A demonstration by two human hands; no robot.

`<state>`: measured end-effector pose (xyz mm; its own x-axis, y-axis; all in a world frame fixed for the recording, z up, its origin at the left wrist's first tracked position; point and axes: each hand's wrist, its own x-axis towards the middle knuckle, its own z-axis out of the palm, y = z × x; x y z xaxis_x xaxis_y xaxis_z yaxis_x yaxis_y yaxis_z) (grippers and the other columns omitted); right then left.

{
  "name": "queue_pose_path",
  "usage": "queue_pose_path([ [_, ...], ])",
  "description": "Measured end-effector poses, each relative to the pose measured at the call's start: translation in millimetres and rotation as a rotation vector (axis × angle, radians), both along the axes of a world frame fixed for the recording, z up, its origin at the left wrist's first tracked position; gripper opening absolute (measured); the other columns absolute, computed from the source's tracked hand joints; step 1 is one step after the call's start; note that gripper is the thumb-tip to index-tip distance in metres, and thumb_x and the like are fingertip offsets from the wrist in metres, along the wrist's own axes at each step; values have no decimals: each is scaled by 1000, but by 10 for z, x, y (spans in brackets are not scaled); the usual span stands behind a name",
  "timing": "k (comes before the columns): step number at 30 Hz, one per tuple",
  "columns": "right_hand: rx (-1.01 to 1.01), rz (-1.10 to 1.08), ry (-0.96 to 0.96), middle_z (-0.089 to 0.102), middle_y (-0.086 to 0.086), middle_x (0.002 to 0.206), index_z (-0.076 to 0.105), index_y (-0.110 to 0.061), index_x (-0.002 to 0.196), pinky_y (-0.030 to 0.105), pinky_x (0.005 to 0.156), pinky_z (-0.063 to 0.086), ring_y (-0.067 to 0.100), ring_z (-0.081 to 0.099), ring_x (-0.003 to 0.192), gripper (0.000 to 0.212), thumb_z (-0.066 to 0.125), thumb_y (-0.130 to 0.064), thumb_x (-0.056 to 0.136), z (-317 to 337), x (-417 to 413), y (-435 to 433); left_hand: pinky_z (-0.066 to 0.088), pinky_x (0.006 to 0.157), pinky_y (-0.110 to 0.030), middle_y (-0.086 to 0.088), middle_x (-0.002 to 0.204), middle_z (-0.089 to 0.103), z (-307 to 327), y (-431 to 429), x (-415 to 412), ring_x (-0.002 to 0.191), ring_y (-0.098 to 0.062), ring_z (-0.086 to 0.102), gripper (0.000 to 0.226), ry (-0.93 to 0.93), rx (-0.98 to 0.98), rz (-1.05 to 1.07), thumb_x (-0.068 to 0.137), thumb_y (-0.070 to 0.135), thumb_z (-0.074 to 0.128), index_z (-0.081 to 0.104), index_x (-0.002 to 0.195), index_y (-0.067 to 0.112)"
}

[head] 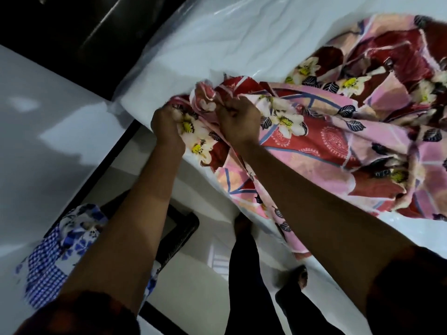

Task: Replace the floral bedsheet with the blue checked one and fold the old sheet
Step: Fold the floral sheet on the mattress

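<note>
The floral bedsheet (338, 141), pink and dark red with white and yellow blossoms, is lying bunched and rumpled across the right part of the white mattress (229, 44), and its near edge is spilling over the side of the bed toward the floor. One gathered end of it is being held at the mattress corner. The left hand (167, 126) is curling its fingers round a fold printed with white flowers, right at the corner's edge. The right hand (238, 122) is gripping the cloth just beside it, knuckles up, fingers closed into the bunched fabric. The two hands are sitting close together, with a ridge of cloth rising between them. The rest of the mattress is showing bare and glossy, as if under a plastic cover. The blue checked sheet (46, 269) is lying in a loose heap at the lower left, well apart from the bed and partly hidden behind the left forearm; what it is resting on cannot be told. Beside it a black-edged frame (180, 234) is standing on the pale floor (198, 274). The person's dark trousers (242, 286) and one foot (301, 278) are showing below, next to the bed.
</note>
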<state>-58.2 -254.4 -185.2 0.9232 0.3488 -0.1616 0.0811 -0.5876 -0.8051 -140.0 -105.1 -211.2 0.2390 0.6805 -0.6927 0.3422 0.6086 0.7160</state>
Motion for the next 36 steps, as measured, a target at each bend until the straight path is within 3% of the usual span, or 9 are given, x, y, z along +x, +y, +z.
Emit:
queue_pose_path([
  [2,41,24,20,69,3,86,79,-9,88,31,67,53,20,64,75,13,78,-20,81,84,-25,-28,56,93,-50,-14,110,73,204,-135,-75,105,-36,69,28,-173,-121,103,91,22,53,75,102,11],
  [7,91,37,43,64,-5,81,78,-14,78,22,65,46,13,61,73,16,89,-23,70,222,-79,82,51,99,-51,-19,104,71,335,-270,-195,100,-35,68,18,-273,-88,67,82,19,61,76,89,12],
  [11,7,129,17,71,3,86,78,-10,82,21,67,47,18,63,77,20,88,-24,73,218,-114,108,53,77,-48,-15,68,63,354,-189,-195,69,-35,61,27,-96,21,-149,59,35,72,68,73,13],
  [16,-149,376,46,76,3,97,79,-13,91,34,87,56,21,70,91,16,81,-14,75,257,-144,-8,56,84,-53,-22,101,72,289,-359,-433,98,-39,70,32,-58,58,-173,71,29,70,72,97,11],
  [19,-433,655,52,73,9,109,77,-11,101,30,94,49,27,67,105,23,75,-16,79,189,-192,-143,59,83,-51,-15,98,74,148,-431,-667,92,-35,71,22,19,-19,53,69,23,73,72,89,15],
  [22,-507,756,91,71,11,111,75,-11,106,31,91,48,31,66,105,36,71,-33,78,105,-300,-266,57,70,-36,-13,94,70,21,-609,-877,83,-30,68,6,96,-148,11,82,18,71,69,88,17],
  [29,-262,773,-318,67,20,107,71,2,110,46,83,59,42,68,92,50,86,-14,65,30,-366,-317,34,45,-21,-8,72,68,-74,-412,-981,48,-14,54,39,167,-25,-106,81,43,73,64,93,7],
  [33,-287,820,-319,65,22,114,65,4,123,49,89,55,45,66,99,66,90,-15,64,-18,-317,-253,43,54,-32,-8,90,74,-82,-92,-900,76,-28,58,59,106,-130,-31,72,54,76,67,107,8],
  [36,-257,826,-314,66,16,107,73,-3,112,46,81,59,40,67,92,44,80,-19,71,-141,-367,-255,56,85,-40,-11,107,74,-44,-4,-783,96,-29,70,49,32,-221,-14,81,41,76,65,116,10],
])
